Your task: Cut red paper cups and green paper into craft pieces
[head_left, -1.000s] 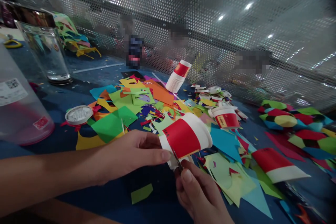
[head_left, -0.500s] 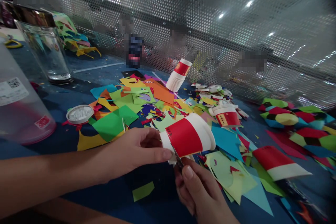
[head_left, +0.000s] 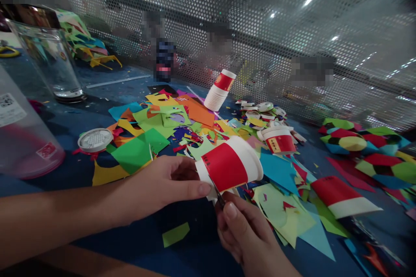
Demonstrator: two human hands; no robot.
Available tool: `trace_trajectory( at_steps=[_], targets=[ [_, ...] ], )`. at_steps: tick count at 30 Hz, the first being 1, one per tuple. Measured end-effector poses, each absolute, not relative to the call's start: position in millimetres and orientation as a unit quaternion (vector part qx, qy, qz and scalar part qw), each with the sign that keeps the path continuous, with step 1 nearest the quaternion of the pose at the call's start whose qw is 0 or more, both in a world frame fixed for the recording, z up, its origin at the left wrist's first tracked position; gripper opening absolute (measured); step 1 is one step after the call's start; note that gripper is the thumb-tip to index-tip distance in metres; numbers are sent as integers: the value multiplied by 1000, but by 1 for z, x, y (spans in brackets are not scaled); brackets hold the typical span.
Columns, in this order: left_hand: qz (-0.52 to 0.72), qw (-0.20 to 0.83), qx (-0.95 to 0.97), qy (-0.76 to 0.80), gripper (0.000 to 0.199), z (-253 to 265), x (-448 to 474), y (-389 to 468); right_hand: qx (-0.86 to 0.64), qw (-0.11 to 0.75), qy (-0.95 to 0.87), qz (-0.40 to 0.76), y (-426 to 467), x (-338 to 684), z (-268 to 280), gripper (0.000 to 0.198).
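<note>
A red and white paper cup [head_left: 227, 165] lies on its side in the air, its wide rim facing right. My left hand [head_left: 182, 181] is closed on the base end, thumb pressed on the white band. In my right hand [head_left: 243, 225] is a pair of scissors [head_left: 218, 194], gripped with fingers wrapped round the handles. The dark blades meet the cup's wall at the lower edge of the red band. Most of the handles are hidden by the fingers. Below the hands lies a green paper scrap [head_left: 176, 234].
Coloured paper scraps [head_left: 143, 149] cover the blue table. Behind stand stacked paper cups [head_left: 220, 90] and a cut cup [head_left: 279, 139]. A glass [head_left: 61, 60] and a translucent bottle [head_left: 26, 138] stand left. A cut cup wall [head_left: 344, 197] lies right. A perforated metal screen [head_left: 260, 30] rises behind.
The whole view has shifted slightly, so things sit a little further left. Both hands keep their grip on the cup and scissors, with the blades still against the cup's wall.
</note>
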State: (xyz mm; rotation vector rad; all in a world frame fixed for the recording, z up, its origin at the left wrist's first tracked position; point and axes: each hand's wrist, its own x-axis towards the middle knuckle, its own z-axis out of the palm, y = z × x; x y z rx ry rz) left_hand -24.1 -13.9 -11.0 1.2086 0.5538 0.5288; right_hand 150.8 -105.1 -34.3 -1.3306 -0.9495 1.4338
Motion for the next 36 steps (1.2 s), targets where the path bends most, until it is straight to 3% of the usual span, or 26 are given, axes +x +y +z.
trace_trajectory(
  at_steps=[14,20,36],
  targets=[
    [271,754,536,267,32,-15,-21,-20,-538,469,-364,598,-105,146,-34,55],
    [268,765,533,243,27,-13,-19,-23,-565,514,-339,549,-107,143,-33,57],
    [281,695,603,274,31,-20,-22,-19,-585,459,-392,541,-106,149,-35,58]
  ],
)
